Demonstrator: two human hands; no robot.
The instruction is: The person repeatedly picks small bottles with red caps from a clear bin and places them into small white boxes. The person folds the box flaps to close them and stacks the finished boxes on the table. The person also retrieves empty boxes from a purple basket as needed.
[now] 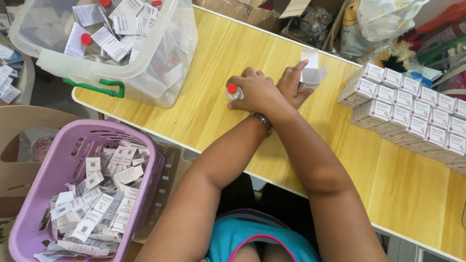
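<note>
Vial with a red cap sits at the middle of the frame, low on the yellow tabletop, wrapped in the left hand. That grip is clenched around the glass body, so only the cap and a sliver of the neck show. They poke out toward the left of the frame, and the long axis seems to run roughly left to right, cap end leftward; the body is hidden under the fingers.

Just to the right of the frame's middle, a small white carton stands with its top flap open and raised. The right hand is pressed against the carton's left face, fingers stretched out toward the top of the frame and thumb near its base. This grip is released rather than closed around the carton. The two hands touch, the left knuckles partly overlapping the right hand.

So the carton lies to the right of the vial, on the far side of both hands. The capped end points away from it, toward the clear plastic tub in the upper left. The right hand is the nearer one to the carton, and the left alone has the vial. Stacked white cartons sit at the right, a purple basket of paper leaflets at the lower left
</note>
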